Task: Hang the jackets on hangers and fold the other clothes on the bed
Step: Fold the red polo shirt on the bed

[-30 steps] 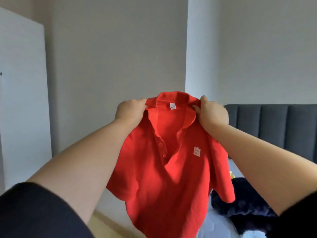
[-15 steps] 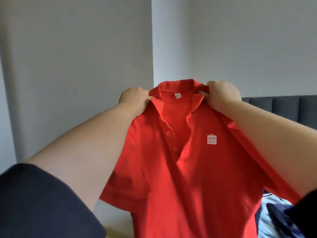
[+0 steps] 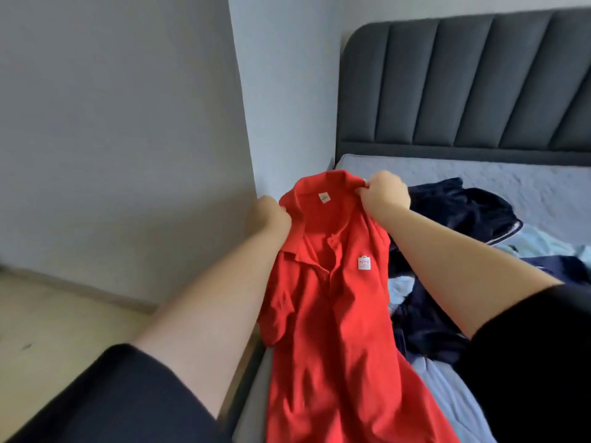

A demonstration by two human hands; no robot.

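Red polo shirt (image 3: 335, 314) held front-up over the left edge of the bed (image 3: 543, 193), collar (image 3: 319, 183) pointing toward the head of the bed and body trailing toward its foot and out of view at the bottom. It cannot be told whether the lower part already rests on the bed. The left hand (image 3: 268, 219) grips the shoulder seam beside the collar with fingers curled into the cloth. The right hand (image 3: 385, 195) pinches the opposite side of the collar between thumb and curled fingers. Both hands hold fabric, and neither is spread. A white neck label (image 3: 324, 197) and a small chest patch (image 3: 364, 263) mark the front. The cloth sags and creases between and below the hands, so it is judged light, soft and wholly limp: it offers no stiffness, little slip, and no risk of breakage. The collar and button placket are the firmest parts, and the shoulder seams on either side give the best hold for laying it flat. The sleeves and hem suit later folds. A heap of dark navy garments (image 3: 463, 212) and a light blue garment (image 3: 543, 241) lie at the middle of the bed, just beside the shirt, so it may settle partly on them unless it is laid down clear of the heap.
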